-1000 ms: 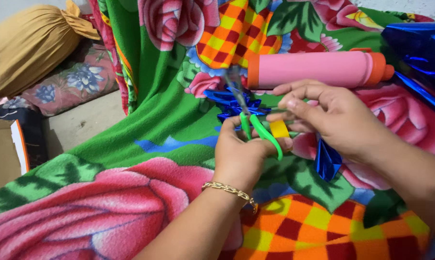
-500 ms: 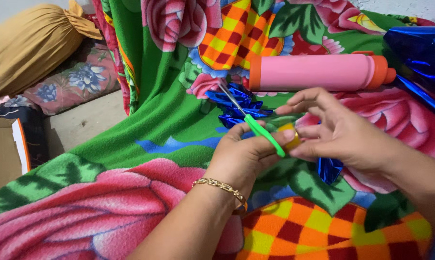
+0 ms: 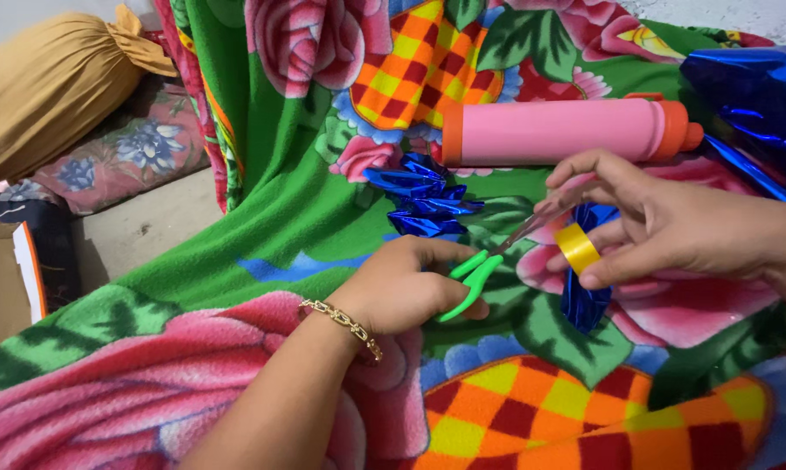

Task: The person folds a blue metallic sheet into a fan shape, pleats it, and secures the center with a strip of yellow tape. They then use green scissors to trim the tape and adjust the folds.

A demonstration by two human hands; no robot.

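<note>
While left hand (image 3: 401, 292) holds green scissors (image 3: 471, 277), right hand (image 3: 671, 222) pinches yellow tape roll (image 3: 577, 249)

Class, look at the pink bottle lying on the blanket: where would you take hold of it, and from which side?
Grip the pink bottle around its smooth pink middle, coming from above. It lies on its side on the blanket, so the round body is exposed on top, while the orange ends are narrower.

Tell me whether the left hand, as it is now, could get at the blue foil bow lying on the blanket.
Probably yes. The blue foil bow lies in the open just beyond the left hand, with only blanket between them. But that hand's grip is full of the green-handled scissors, so it could hardly grasp the bow.
</note>
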